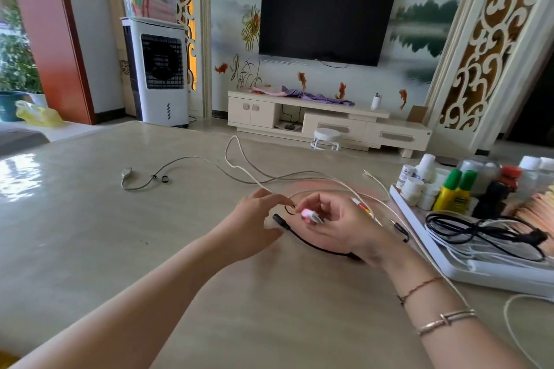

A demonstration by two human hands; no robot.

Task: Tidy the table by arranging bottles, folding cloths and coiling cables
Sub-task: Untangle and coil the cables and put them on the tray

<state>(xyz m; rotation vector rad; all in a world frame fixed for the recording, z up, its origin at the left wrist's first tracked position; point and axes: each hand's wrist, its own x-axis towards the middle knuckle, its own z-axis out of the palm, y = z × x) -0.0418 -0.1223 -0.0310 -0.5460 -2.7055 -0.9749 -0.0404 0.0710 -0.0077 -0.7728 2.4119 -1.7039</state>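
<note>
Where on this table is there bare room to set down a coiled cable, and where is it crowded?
Bare: the near-left table, left of the left hand, below the grey cable; also the near edge between the forearms. Crowded: the white tray of bottles and black cords, and the white cables around the right hand.

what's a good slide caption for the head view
Right hand pinches a pink-white plug, left hand beside it, loose cables across the table.

Bare forearms, thin red string bracelet [419, 287], gold bangle [446, 320] on right wrist
</note>
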